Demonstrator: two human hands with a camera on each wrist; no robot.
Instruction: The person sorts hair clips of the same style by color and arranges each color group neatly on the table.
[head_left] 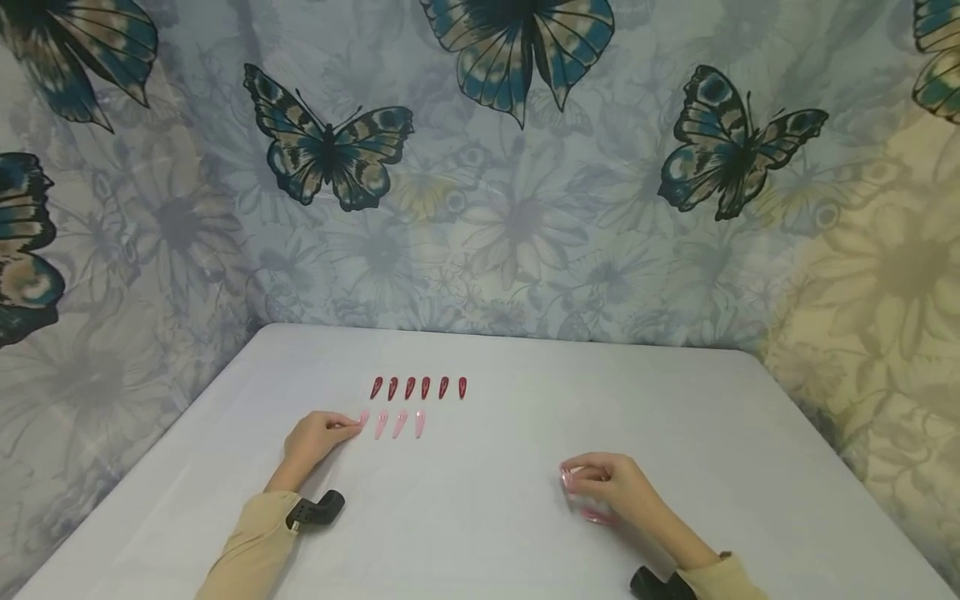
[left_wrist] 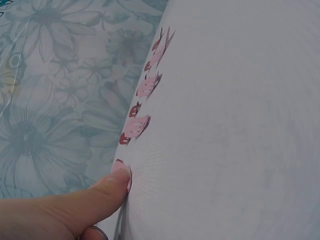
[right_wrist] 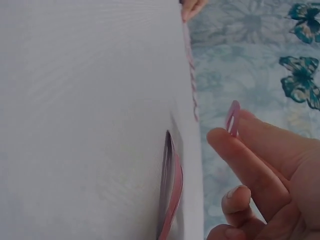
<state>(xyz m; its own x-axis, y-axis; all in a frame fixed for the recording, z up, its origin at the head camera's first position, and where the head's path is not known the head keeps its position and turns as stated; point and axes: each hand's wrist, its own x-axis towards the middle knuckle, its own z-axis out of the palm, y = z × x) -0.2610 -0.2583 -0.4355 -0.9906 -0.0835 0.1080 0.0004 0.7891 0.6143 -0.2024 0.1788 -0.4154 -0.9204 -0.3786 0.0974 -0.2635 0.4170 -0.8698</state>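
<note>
Snap hair clips lie in two rows: several red ones (head_left: pixel 410 388) at the back and several pink ones (head_left: pixel 401 424) in front. My left hand (head_left: pixel 318 437) pinches the pink hair clip (head_left: pixel 364 417) at the left end of the front row. Its thumb (left_wrist: pixel 107 192) lies over that clip in the left wrist view. Off to the right, my right hand (head_left: pixel 611 483) holds a pink hair clip (right_wrist: pixel 233 118) between thumb and fingertip, raised above the table. Below this hand, another pink clip (right_wrist: pixel 174 195) rests on the white surface.
A white-covered table (head_left: pixel 480 533) spreads under both hands. Behind and beside it hangs a cloth (head_left: pixel 517 250) printed with flowers and butterflies. Each wrist wears a black camera, such as the left one (head_left: pixel 318 509).
</note>
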